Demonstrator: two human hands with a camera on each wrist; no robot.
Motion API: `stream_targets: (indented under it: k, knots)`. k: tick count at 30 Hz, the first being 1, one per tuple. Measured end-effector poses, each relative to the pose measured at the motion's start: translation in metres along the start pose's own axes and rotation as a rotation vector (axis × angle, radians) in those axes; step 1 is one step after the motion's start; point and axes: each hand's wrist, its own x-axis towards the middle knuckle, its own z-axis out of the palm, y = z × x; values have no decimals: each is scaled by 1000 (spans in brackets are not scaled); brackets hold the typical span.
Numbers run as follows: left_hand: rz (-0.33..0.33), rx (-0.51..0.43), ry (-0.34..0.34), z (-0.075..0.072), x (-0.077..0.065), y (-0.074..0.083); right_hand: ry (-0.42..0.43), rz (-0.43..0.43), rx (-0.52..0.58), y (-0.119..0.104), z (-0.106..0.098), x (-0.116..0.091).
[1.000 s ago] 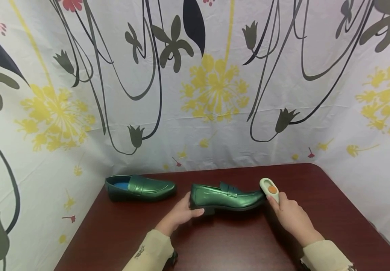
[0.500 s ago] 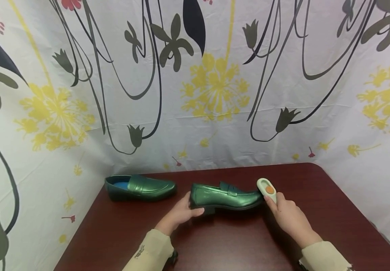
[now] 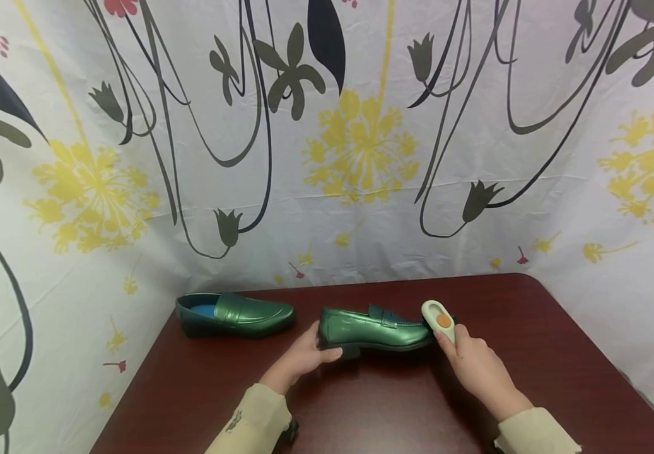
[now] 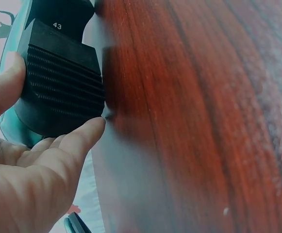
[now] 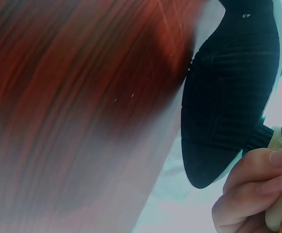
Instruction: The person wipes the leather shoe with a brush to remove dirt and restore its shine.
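A shiny green loafer (image 3: 355, 328) is held by the heel in my left hand (image 3: 302, 357), its toe pointing right. The left wrist view shows the thumb on one side of the ridged black heel (image 4: 63, 82) and fingers on the other. My right hand (image 3: 478, 364) grips a pale green brush (image 3: 432, 310) with an orange oval on its handle. Dark bristles (image 5: 260, 138) meet the upper near the toe in the right wrist view, where the black sole (image 5: 223, 92) faces the camera. The brush hides the toe tip in the head view.
The matching green loafer (image 3: 238, 316), with a blue insole, stands at the back left of the dark red wooden table (image 3: 383, 403). A white floral cloth (image 3: 327, 164) hangs behind and beside the table.
My right hand has moved the brush a short way left over the loafer's toe. The left hand and the held loafer stay in place.
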Motion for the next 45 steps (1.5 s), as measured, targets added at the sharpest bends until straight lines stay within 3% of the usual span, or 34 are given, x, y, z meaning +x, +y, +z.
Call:
stream_targets:
  k: [26, 45]
  knots:
    - [-12, 5, 9, 0, 1, -3, 4, -59, 19, -40, 18, -11]
    - [-10, 13, 15, 2, -3, 0, -6, -61, 48, -55, 29, -10]
